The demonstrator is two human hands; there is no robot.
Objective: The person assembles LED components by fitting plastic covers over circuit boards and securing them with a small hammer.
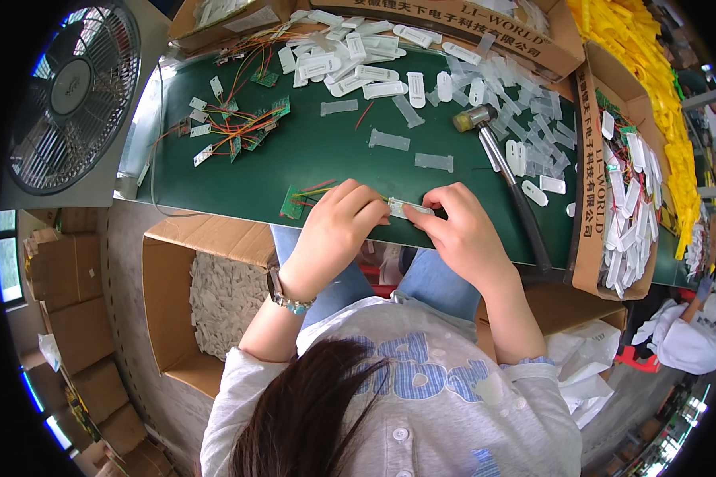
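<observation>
Worktop [278, 175]: green, supports the work; its near edge runs just in front of the seated person. Cardboard box [589, 211] at the right end holds wired white pieces, probably kept there to leave the middle free for handling. Heap of white casings [318, 67] lies along the far side, apparently as stock within reach. Hammer [504, 163] lies right of centre, head away from the person, handle toward the near edge; likely parked for an easy right-side grab.

Left hand [338, 219]: fingers and thumb drawn together, pinching the left end of the pale casing. Right hand [461, 230]: clamped on the same piece, thumb on its right end, index finger behind. The two-ended grip presumably steadies it.

Green circuit board [292, 203] rests just left of the left hand; its red and yellow wires pass behind that hand, junction hidden.

Pale casing [406, 207]: between the hands, at the near edge of the worktop. Long axis mostly left-right, slightly slanted: left end farther from the person, right end nearer.
</observation>
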